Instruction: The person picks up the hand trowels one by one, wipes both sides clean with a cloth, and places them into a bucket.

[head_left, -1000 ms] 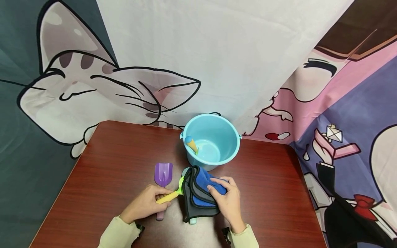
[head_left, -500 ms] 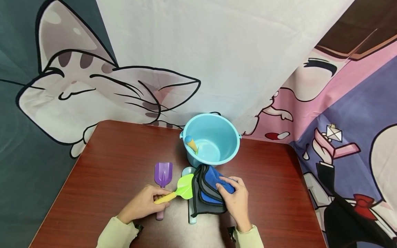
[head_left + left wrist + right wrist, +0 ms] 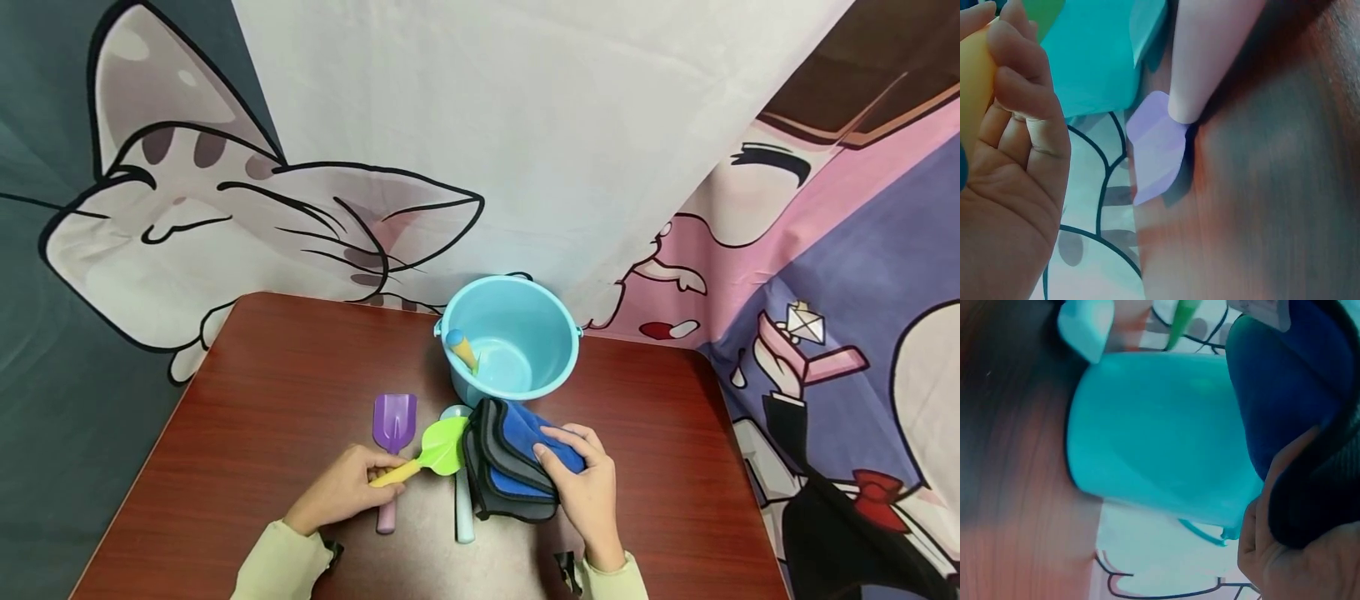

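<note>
My left hand (image 3: 351, 487) pinches the yellow handle of a toy shovel (image 3: 442, 446) whose leaf-shaped blade is bright green. The blade overlaps the light blue toy shovel (image 3: 464, 508) in the head view. My right hand (image 3: 581, 479) grips a folded blue and grey cloth (image 3: 517, 475) with black edging, thumb on its near side. In the right wrist view the cloth (image 3: 1297, 369) bends around the fingers, with a white tag at its edge. A purple toy shovel (image 3: 394, 421) lies below my left hand, its handle partly behind the fingers.
A light blue bucket (image 3: 461, 383) stands at the back of the brown table (image 3: 285, 392), just beyond the cloth. Inside leans another toy tool (image 3: 462, 350) with a yellow handle and blue end. A cartoon-printed curtain (image 3: 480, 100) hangs behind the table.
My right hand has moved right with the cloth, uncovering the green blade and the light blue shovel beneath. My left hand has shifted slightly left, still pinching the green shovel's handle.
</note>
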Demonstrator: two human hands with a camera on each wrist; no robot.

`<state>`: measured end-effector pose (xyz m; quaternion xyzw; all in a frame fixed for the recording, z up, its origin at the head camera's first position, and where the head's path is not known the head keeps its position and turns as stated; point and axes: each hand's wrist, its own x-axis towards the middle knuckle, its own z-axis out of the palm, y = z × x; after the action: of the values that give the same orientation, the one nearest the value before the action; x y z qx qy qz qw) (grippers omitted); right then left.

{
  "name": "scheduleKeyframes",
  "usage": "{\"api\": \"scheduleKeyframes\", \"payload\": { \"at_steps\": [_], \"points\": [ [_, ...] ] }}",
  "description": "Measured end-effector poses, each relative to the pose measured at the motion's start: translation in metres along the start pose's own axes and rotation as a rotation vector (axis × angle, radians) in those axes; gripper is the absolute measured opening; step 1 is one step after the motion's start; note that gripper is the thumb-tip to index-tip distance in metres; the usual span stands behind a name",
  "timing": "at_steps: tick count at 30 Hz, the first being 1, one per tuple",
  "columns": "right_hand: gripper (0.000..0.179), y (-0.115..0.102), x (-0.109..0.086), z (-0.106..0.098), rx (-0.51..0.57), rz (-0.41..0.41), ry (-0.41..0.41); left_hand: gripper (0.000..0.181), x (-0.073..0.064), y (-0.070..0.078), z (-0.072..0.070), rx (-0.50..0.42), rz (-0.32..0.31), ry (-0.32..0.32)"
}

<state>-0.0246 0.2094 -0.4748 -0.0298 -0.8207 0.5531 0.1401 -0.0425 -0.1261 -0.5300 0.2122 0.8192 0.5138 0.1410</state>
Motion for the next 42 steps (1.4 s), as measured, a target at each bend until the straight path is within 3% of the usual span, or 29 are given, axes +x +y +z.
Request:
{"api": "scheduleKeyframes", "payload": {
  "at_steps": [8,25,31,35,39,42],
  "points": [
    [0.026,-0.009,-0.005,0.005,0.058,0.006,-0.072,0.024,0.005,-0.005,0.001,0.000,-0.010,-0.007],
    [0.025,-0.011,-0.013,0.029,0.073,-0.037,-0.181,0.025,0.014,0.006,0.007,-0.048,-0.014,-0.044],
    [0.026,-0.010,-0.014,0.035,0.033,-0.001,-0.168,0.022,0.012,0.010,0.008,-0.074,-0.001,-0.042],
    [0.025,-0.024,-0.015,0.037,0.011,0.022,-0.128,0.023,0.011,0.011,0.009,-0.079,0.008,-0.041],
    [0.023,-0.039,-0.015,0.036,-0.007,0.008,-0.102,0.024,0.009,0.010,0.009,-0.085,0.017,-0.047],
    [0.023,-0.039,-0.015,0.036,-0.015,-0.011,-0.086,0.024,0.008,0.010,0.008,-0.102,0.019,-0.056]
  ]
}}
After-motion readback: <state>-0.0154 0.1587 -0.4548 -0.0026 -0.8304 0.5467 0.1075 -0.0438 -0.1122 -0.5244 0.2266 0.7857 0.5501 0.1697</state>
